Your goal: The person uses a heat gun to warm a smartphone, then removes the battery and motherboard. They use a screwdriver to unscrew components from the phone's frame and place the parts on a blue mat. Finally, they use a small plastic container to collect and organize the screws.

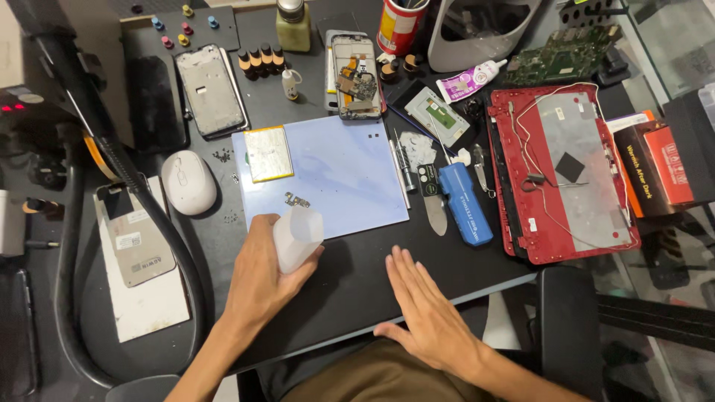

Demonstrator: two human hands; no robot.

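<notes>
While the left hand [262,272] is clenched around a small translucent white plastic piece [297,237], held just above the near edge of the pale blue work mat [350,179], the right hand [424,313] lies flat and released, palm down on the dark bench [350,290], holding nothing. The plastic piece sits between thumb and fingers, its upper end pointing toward the mat; what kind of item it is cannot be told. On the mat, just beyond that piece, lies a small metal bracket [296,199], and at the mat's far left corner rests a flat yellowish battery [268,153]. A white computer mouse [188,181] stands left of the mat, with tiny screws [221,155] scattered near it. To the right of the mat are tweezers [400,173], a metal spatula tool [433,202] and a blue rectangular case [465,202], side by side. Further right lies a red laptop lid [562,175], inner face up, with thin cables across it. At the far side of the bench sit an opened phone [357,76] showing its internals, a bare phone frame [211,90], a row of small brown bottles [261,59] and a green circuit board [570,53]. A phone back cover [134,234] lies at the left, on a white sheet.
</notes>
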